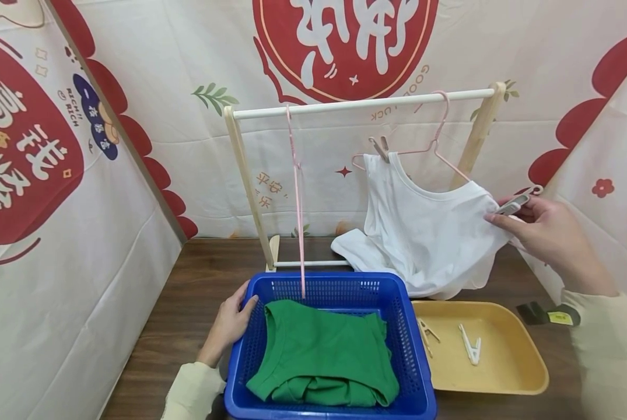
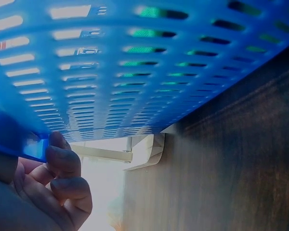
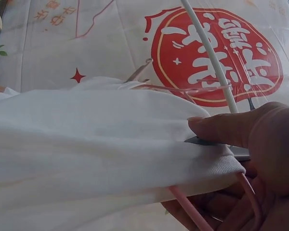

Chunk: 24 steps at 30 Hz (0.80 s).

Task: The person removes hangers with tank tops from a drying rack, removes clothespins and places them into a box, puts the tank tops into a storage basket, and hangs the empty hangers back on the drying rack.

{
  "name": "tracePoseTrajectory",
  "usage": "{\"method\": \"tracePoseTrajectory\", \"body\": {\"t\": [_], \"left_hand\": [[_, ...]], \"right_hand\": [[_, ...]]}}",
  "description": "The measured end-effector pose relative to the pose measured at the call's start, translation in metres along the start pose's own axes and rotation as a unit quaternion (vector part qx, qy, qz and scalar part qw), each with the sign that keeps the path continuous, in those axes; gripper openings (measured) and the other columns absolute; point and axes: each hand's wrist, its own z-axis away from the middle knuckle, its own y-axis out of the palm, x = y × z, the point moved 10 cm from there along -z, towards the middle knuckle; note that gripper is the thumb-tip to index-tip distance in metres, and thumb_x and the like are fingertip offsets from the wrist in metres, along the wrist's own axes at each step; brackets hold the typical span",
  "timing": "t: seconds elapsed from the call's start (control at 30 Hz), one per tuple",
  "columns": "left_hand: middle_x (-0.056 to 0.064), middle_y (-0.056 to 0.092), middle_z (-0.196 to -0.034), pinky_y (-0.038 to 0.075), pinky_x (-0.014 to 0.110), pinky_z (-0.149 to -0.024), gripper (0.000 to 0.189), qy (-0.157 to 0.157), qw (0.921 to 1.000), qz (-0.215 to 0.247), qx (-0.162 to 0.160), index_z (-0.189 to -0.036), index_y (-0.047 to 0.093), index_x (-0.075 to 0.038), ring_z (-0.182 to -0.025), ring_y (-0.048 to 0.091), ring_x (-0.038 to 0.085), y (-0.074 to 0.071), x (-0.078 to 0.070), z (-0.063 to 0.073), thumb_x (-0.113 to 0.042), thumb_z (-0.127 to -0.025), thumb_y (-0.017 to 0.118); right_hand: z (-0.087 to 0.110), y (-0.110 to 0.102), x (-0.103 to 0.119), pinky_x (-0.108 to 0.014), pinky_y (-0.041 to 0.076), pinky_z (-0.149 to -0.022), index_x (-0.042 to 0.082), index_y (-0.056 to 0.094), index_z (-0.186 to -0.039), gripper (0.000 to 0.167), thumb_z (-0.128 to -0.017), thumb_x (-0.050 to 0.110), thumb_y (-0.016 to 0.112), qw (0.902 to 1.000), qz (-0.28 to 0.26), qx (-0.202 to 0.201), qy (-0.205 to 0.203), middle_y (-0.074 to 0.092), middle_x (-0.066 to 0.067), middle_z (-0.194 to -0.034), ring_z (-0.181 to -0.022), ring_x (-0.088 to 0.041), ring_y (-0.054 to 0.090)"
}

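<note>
White shirt (image 1: 434,233), one: hung toward the right of a wooden rack (image 1: 365,104). From where I stand, it looks light, soft and limp; best held at the shoulder, where wire stiffens the cloth.
Blue basket (image 1: 323,277), one: green garment (image 1: 329,356) inside; left grip (image 1: 231,321) curled on the rim.
Yellow tray (image 1: 507,356), one: holds loose clothespins (image 1: 470,345).
Pink hanger (image 1: 415,152), one: carries the shirt.
Grey clothespin (image 1: 512,205), one: pinched in the right grip (image 1: 560,239) at the shirt's near shoulder; whether clamped there, I cannot tell.
</note>
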Motion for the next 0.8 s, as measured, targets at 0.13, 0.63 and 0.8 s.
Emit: {"method": "tracePoseTrajectory", "body": {"t": [0.13, 0.63, 0.8], "left_hand": [[0.020, 0.060, -0.134, 0.049, 0.055, -0.096, 0.049, -0.001, 1.0000, -0.001, -0.002, -0.148, 0.045, -0.006, -0.116, 0.063, 0.036, 0.0003, 0.0004, -0.0002, -0.020, -0.102, 0.056], [0.021, 0.061, -0.133, 0.049, 0.055, -0.096, 0.049, -0.010, 0.9999, -0.005, -0.001, -0.148, 0.045, -0.008, -0.115, 0.064, 0.036, 0.0016, 0.0027, -0.0022, -0.021, -0.102, 0.056], [0.021, 0.060, -0.134, 0.049, 0.054, -0.096, 0.049, -0.009, 1.0000, -0.001, -0.003, -0.148, 0.045, -0.008, -0.115, 0.063, 0.036, 0.0007, 0.0024, -0.0028, -0.020, -0.102, 0.056]], "right_hand": [[0.0009, -0.0003, 0.0010, -0.020, 0.044, -0.054, 0.004, 0.066, -0.106, 0.040, -0.088, 0.038, 0.075, 0.9999, 0.006, -0.009, -0.002, 0.057, 0.020, -0.074, -0.071, -0.005, 0.049], [0.0044, -0.0026, 0.0032, -0.018, 0.042, -0.054, 0.003, 0.064, -0.106, 0.034, -0.090, 0.031, 0.073, 0.9979, -0.052, -0.037, -0.009, 0.058, 0.023, -0.074, -0.074, -0.005, 0.048], [0.0042, -0.0053, 0.0065, -0.014, 0.043, -0.056, 0.005, 0.063, -0.105, 0.030, -0.089, 0.027, 0.075, 0.9950, -0.085, -0.051, -0.010, 0.060, 0.026, -0.077, -0.074, 0.000, 0.051]]}}
